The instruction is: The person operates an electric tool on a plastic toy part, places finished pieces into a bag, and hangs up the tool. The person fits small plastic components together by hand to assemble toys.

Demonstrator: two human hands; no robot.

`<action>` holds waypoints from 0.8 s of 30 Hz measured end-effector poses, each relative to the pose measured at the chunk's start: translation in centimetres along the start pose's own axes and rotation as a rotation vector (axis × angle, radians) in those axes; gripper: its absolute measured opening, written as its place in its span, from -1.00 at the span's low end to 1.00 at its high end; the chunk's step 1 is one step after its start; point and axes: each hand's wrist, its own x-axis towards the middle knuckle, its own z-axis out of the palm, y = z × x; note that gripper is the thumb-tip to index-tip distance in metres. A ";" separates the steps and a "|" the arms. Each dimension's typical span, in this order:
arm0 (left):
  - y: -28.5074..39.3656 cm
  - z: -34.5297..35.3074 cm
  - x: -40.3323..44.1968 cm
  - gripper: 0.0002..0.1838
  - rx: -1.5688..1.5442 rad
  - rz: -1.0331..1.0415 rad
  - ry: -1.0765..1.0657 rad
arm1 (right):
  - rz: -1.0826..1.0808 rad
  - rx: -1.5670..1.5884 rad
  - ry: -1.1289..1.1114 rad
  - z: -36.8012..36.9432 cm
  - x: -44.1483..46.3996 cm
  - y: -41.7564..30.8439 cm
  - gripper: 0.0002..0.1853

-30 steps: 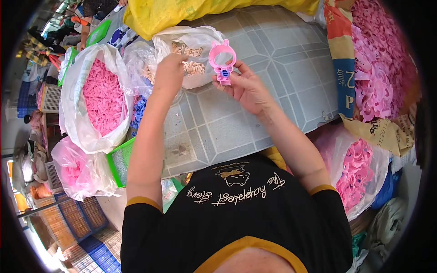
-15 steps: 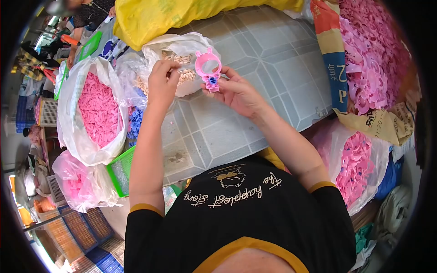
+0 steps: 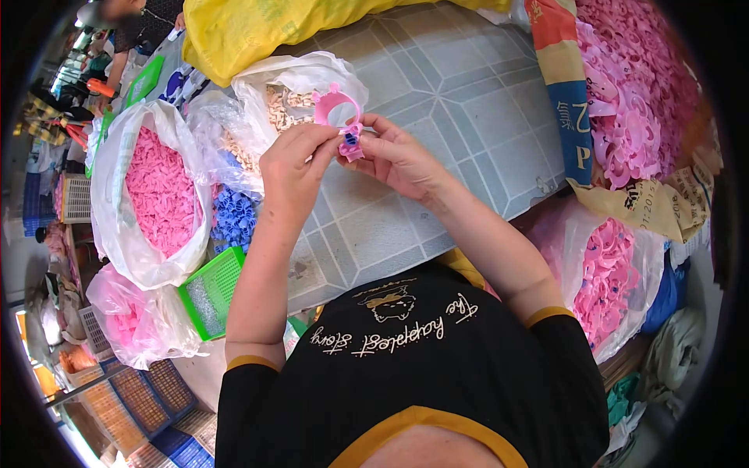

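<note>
A pink ring-topped plastic piece (image 3: 340, 105) with small ears and a dark blue part at its middle is held above the tiled table. My right hand (image 3: 395, 156) grips its lower end between thumb and fingers. From the other side, my left hand (image 3: 300, 160) meets the piece with thumb and fingers pinched together; whatever they hold is too small to name. Just behind the hands lies a white plastic bag (image 3: 312, 69) with small beige pieces (image 3: 282, 108) in it.
At the left are a bag of pink pieces (image 3: 160, 191), blue pieces (image 3: 234, 217) and a green basket (image 3: 212, 292). A yellow sack (image 3: 265, 31) lies at the back. Pink pieces (image 3: 624, 93) fill a sack at the right. Another person (image 3: 148, 27) is at the upper left.
My left hand has moved from the bag of beige pieces to the pink piece. The pink piece stays in my right hand, and the view has shifted slightly.
</note>
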 end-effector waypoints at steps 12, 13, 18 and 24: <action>0.8 -0.5 0.8 -0.87 -0.035 -0.060 -0.128 | 0.120 -0.058 -0.047 0.7 -0.4 -0.3 -0.57; 0.5 -0.8 0.9 -0.87 -0.010 0.001 -0.134 | 0.130 -0.067 -0.065 0.7 -0.3 -0.3 -0.55; -0.9 -1.5 1.2 -0.84 -0.033 0.081 -0.220 | 0.202 -0.008 -0.079 0.2 -0.3 -0.2 -0.52; -0.7 -1.4 1.3 -0.88 -0.010 0.163 -0.243 | 0.240 0.074 -0.116 -0.3 -0.2 -0.2 -0.49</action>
